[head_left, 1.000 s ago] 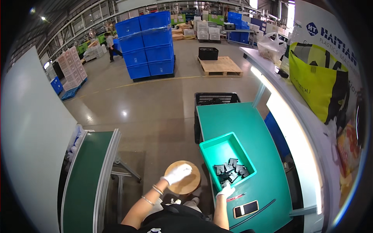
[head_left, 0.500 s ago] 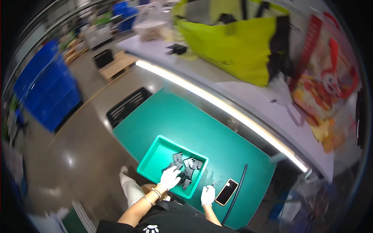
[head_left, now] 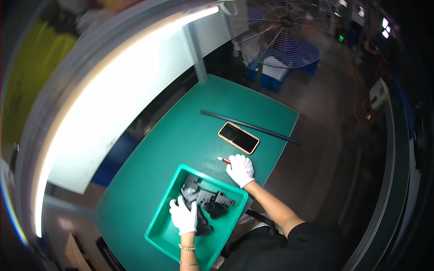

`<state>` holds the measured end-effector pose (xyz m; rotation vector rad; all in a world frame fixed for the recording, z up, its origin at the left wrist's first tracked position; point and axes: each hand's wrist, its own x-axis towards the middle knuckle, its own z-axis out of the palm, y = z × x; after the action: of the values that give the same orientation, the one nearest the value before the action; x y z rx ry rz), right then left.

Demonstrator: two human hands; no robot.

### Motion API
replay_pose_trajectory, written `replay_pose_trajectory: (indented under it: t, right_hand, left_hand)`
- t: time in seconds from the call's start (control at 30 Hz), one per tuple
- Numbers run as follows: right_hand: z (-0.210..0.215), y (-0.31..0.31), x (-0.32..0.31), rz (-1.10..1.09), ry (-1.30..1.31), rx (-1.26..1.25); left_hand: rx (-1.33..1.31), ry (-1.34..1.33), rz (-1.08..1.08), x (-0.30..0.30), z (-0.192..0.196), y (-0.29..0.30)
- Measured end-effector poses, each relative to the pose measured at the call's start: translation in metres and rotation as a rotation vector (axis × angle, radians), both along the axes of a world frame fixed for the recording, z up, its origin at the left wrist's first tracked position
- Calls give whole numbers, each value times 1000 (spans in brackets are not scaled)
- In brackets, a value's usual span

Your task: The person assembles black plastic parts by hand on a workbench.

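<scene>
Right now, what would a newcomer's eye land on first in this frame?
Probably the long bright light strip curving along the far left edge of the green table. Next, the two white-gloved hands at the near end: the left hand rests on dark plastic parts inside a green bin, while the right hand lies over a small red-handled tool. Just beyond lie an orange-cased phone and a thin black rod.

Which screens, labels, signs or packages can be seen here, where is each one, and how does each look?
Phone: flat on the green table, beyond the right hand; rectangle with a dark screen and an orange rim.
Green tray: near table edge; open bin holding black plastic parts, with the left hand inside.
No label or sign can be made out.
</scene>
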<state>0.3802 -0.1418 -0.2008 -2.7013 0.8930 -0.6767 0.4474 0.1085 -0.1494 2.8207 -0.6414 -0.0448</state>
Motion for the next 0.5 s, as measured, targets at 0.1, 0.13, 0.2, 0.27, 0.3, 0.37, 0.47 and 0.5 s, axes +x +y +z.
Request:
replay_pose_trajectory:
  t: [0.1,0.13,0.2,0.27,0.3,0.37,0.47,0.5]
  right_hand:
    - [7,8,14,61,178,-17]
    - [7,10,17,106,114,-59]
    - [12,11,20,94,86,124]
    - [-1,-6,34,61,-128,481]
    - [24,3,45,94,-310,896]
    - [42,4,62,272,-495,863]
    - [111,50,88,519,-546,1007]
    - [133,76,88,633,-481,1218]
  left_hand:
    - [-115,269,40,8,14,20]
    - [-157,265,13,10,16,29]
    - [-231,341,-8,16,22,45]
    - [-328,197,30,23,19,49]
    - [-381,123,46,27,20,57]
    - [-432,12,57,31,36,54]
    - [-382,-9,91,30,74,48]
    - [-468,-1,97,31,76,51]
